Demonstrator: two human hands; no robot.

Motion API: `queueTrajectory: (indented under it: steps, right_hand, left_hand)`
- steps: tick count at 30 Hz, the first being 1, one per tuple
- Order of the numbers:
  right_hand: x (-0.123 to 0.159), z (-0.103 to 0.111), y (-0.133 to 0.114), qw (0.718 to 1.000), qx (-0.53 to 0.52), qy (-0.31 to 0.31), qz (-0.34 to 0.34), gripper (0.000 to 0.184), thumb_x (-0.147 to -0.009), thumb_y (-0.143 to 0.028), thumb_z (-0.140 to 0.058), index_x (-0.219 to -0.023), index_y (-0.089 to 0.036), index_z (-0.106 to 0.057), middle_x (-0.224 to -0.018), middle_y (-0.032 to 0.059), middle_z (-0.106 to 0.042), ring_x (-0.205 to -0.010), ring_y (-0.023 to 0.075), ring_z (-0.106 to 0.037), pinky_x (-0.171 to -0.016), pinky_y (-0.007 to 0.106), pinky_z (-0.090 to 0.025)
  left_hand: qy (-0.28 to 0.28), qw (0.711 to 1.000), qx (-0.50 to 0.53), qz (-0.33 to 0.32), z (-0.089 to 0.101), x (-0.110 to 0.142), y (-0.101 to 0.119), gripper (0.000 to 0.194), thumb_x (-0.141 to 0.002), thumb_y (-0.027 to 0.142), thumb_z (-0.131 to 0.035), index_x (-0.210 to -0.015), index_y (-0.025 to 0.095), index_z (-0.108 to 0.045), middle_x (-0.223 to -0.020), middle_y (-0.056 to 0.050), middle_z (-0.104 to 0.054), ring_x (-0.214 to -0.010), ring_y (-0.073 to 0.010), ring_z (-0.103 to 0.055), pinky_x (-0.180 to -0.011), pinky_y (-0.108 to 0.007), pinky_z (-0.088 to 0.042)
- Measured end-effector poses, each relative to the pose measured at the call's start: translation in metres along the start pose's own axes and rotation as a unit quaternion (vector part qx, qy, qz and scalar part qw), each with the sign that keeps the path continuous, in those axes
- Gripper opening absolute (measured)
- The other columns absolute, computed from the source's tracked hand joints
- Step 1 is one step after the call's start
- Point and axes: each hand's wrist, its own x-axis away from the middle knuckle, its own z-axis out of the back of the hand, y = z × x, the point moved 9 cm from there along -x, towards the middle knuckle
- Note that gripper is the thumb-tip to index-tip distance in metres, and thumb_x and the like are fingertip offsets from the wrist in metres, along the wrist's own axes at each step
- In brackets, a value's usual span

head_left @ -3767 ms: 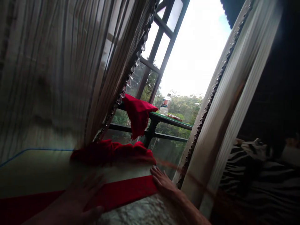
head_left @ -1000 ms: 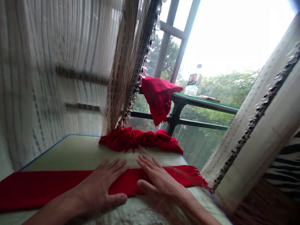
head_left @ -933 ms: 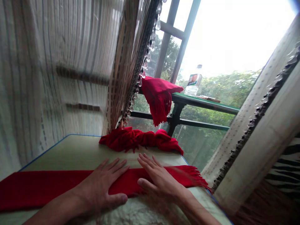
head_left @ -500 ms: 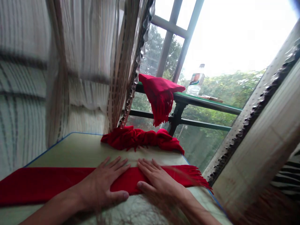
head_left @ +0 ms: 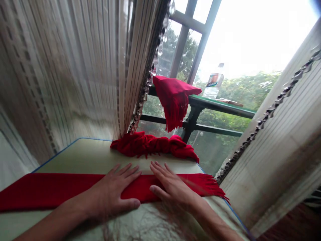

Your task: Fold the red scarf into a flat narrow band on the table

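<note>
A red scarf [head_left: 55,190] lies in a flat, straight band across the pale table [head_left: 85,157], its fringed end at the table's right edge. My left hand [head_left: 112,190] rests palm down across the middle of the band, fingers spread and thumb out to the right. Just right of it, my right hand [head_left: 170,187] also lies flat on the scarf with its fingers stretched forward. Neither hand grips anything. Beyond my fingertips, a crumpled red fringed cloth [head_left: 155,145] is heaped along the far edge of the table.
Another red fringed cloth [head_left: 175,97] hangs over the green-topped railing [head_left: 223,105] by the window. A clear bottle [head_left: 214,82] and a flat brownish item [head_left: 229,102] stand on that ledge. A striped curtain [head_left: 82,67] with beads borders the left, a pale curtain [head_left: 281,150] the right.
Since the oldest frame, my right hand has come from the scarf's right part to beside my left hand, uncovering the fringe. In the last second both hands stay put; the curtains sway.
</note>
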Motion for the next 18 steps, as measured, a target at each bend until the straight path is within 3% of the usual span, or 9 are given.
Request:
queueTrajectory:
  steps: [10, 15, 18]
  right_hand:
    - [0.001, -0.016, 0.018, 1.000, 0.012, -0.023, 0.003, 0.067, -0.107, -0.057, -0.040, -0.164, -0.022, -0.030, -0.171, 0.0077, -0.025, -0.160, 0.0269, -0.016, -0.131, 0.058, -0.011]
    - [0.001, -0.012, 0.019, 1.000, 0.021, 0.018, 0.006, 0.072, -0.105, -0.059, -0.043, -0.165, -0.025, -0.023, -0.171, 0.0060, -0.024, -0.160, 0.0265, -0.016, -0.131, 0.058, -0.011]
    - [0.001, -0.018, 0.018, 0.999, 0.025, -0.023, 0.001, 0.070, -0.106, -0.060, -0.039, -0.164, -0.021, -0.029, -0.171, 0.0071, -0.025, -0.160, 0.0263, -0.017, -0.131, 0.057, -0.012]
  left_hand:
    - [-0.021, 1.000, 0.002, -0.005, -0.002, 0.003, 0.005, 0.097, -0.089, 0.082, -0.053, -0.164, 0.025, -0.031, -0.172, -0.009, -0.022, -0.159, -0.0355, -0.017, -0.129, -0.061, -0.010]
    - [-0.030, 1.000, -0.006, -0.001, -0.003, 0.003, 0.005, 0.097, -0.090, 0.083, -0.053, -0.164, 0.024, -0.030, -0.172, -0.009, -0.022, -0.159, -0.0345, -0.016, -0.130, -0.059, -0.008]
    - [-0.027, 1.000, -0.006, -0.001, -0.003, 0.002, 0.005, 0.096, -0.090, 0.082, -0.052, -0.164, 0.025, -0.030, -0.172, -0.009, -0.023, -0.160, -0.0340, -0.016, -0.130, -0.059, -0.009]
